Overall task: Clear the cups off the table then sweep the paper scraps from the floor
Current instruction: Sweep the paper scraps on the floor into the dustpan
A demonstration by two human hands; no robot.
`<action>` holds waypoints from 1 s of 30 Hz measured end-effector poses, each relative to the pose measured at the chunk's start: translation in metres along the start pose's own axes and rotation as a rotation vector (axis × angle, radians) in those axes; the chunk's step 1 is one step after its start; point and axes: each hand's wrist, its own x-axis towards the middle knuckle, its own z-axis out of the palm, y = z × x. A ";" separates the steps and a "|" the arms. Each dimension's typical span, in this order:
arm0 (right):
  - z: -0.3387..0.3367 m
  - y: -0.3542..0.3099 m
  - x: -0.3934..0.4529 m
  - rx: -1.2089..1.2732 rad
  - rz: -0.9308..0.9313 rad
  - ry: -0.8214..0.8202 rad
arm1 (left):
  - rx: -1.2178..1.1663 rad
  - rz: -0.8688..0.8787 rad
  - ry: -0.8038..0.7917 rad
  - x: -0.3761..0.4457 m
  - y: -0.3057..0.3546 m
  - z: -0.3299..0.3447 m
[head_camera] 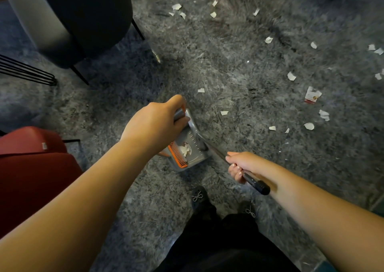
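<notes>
My left hand point(154, 124) grips the top of a grey dustpan's handle point(180, 113). The grey dustpan point(192, 147) with an orange comb edge stands on the floor below it and holds some white paper scraps point(185, 149). My right hand point(241, 165) grips a broom handle point(254, 181) with a black end; the shaft runs up-left behind the dustpan and the broom head is hidden. Several white paper scraps point(291, 76) lie scattered over the grey floor ahead and to the right. No cups or table top are in view.
A black chair point(83, 18) on thin legs stands at upper left, with black wire legs point(27, 72) at the left edge. A red chair point(33, 167) is at my left. A red-and-white wrapper point(312, 95) lies on the floor at right. My black shoes point(198, 197) are below.
</notes>
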 end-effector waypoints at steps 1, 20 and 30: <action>-0.002 0.002 -0.003 0.003 -0.007 -0.005 | 0.003 0.002 0.003 0.001 -0.001 -0.001; -0.110 -0.113 -0.024 0.123 -0.260 0.156 | -0.027 0.061 0.011 0.138 0.054 -0.013; -0.124 -0.185 0.013 0.059 -0.124 0.110 | 0.033 0.012 0.010 0.218 0.075 -0.020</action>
